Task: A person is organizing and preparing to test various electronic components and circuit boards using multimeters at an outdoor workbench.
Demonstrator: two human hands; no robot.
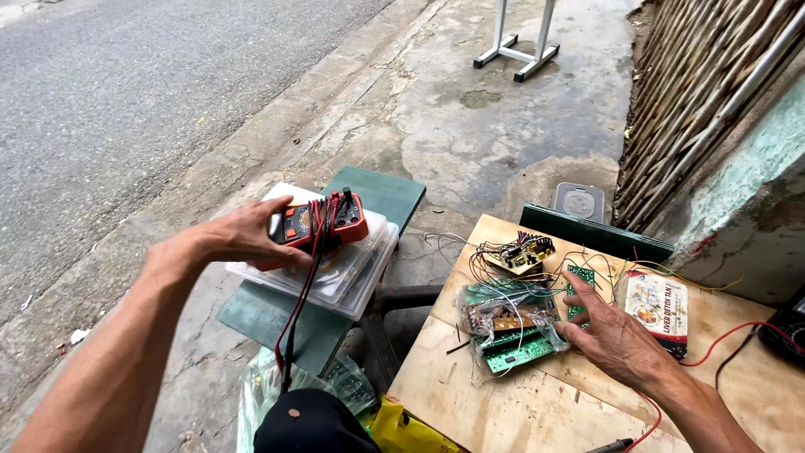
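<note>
My left hand point(243, 235) grips a red multimeter point(317, 222) and holds it over a stack of clear plastic boxes point(344, 277). Its red and black leads point(298, 310) hang down from it. My right hand point(616, 335) rests flat, fingers spread, on the plywood tabletop point(520, 403), holding nothing. Its fingertips are beside a clear bag of green circuit boards point(511, 323). A loose board with wires point(524, 252) lies further back on the plywood.
The plastic boxes sit on a green bench point(377, 189). A small printed box point(658, 310) lies right of my hand, with a red wire point(721, 340) running to a dark device point(784, 331). White stand legs point(520, 46) are on the pavement ahead; a road lies left.
</note>
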